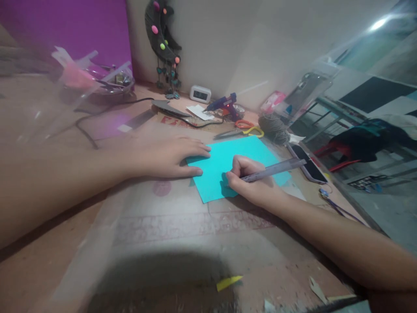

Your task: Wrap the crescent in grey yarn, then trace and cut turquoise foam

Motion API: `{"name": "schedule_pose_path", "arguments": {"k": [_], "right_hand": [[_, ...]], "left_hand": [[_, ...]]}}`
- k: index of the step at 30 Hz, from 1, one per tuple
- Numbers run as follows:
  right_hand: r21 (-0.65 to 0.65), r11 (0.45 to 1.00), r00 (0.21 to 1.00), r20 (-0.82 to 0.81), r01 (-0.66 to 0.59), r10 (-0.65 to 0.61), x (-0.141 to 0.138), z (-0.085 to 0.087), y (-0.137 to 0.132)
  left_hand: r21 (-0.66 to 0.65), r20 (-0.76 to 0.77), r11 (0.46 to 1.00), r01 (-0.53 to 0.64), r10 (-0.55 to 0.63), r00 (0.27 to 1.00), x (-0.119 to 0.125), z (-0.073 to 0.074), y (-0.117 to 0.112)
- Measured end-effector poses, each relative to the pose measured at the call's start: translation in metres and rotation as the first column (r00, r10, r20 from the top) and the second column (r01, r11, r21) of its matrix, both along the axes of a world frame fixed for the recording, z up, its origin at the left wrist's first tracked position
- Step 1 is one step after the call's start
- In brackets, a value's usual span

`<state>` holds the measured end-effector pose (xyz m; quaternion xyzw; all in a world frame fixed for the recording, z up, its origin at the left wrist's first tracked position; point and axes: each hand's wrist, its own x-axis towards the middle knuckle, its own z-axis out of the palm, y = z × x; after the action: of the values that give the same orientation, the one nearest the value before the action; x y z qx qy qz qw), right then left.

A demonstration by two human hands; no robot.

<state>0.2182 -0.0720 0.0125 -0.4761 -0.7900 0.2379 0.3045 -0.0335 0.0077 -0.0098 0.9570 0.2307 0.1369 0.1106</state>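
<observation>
A turquoise sheet of paper (221,161) lies on the table in front of me. My left hand (179,156) rests flat at its left edge, thumb and fingers spread, fingertips on the paper. Over the sheet's lower right part, my right hand (249,178) is closed around a slim pen (276,168), whose shaft slants up to the right. The pen's tip is hidden behind my fingers. Just beyond the paper lie scissors (254,131) with a yellow handle and an orange handle.
A glue gun (224,104), a small white clock (200,94) and a ball of grey yarn (273,128) stand at the back. A phone (308,163) lies near the right edge. A basket of supplies (110,84) sits back left; a yellow scrap (229,283) lies in front.
</observation>
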Motion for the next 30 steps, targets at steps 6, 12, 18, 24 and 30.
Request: {"name": "schedule_pose_path", "arguments": {"k": [6,12,18,24,30], "right_hand": [[-0.012,1.000,1.000,-0.015,0.002,-0.002,-0.0002,-0.0006,-0.0008],[-0.149,0.989,1.000,-0.020,0.009,-0.012,-0.0014,-0.0009,-0.0029],[-0.179,0.982,0.998,-0.036,-0.053,0.047,-0.0016,0.0038,-0.0038],[-0.182,0.981,0.998,-0.027,-0.064,0.061,-0.0006,0.0064,-0.0011],[-0.139,0.988,0.996,-0.053,-0.072,0.066,0.0015,0.0040,0.0017]], "left_hand": [[0.002,0.011,1.000,0.004,-0.004,1.000,-0.0003,-0.0003,0.0003],[0.010,0.003,1.000,-0.006,0.006,1.000,0.0002,0.0003,-0.0003],[0.015,0.006,1.000,-0.003,0.003,1.000,-0.0006,-0.0017,0.0005],[0.017,0.007,1.000,-0.005,0.005,1.000,-0.0013,-0.0032,0.0012],[0.006,0.006,1.000,-0.004,0.004,1.000,-0.0011,-0.0026,0.0007]]}}
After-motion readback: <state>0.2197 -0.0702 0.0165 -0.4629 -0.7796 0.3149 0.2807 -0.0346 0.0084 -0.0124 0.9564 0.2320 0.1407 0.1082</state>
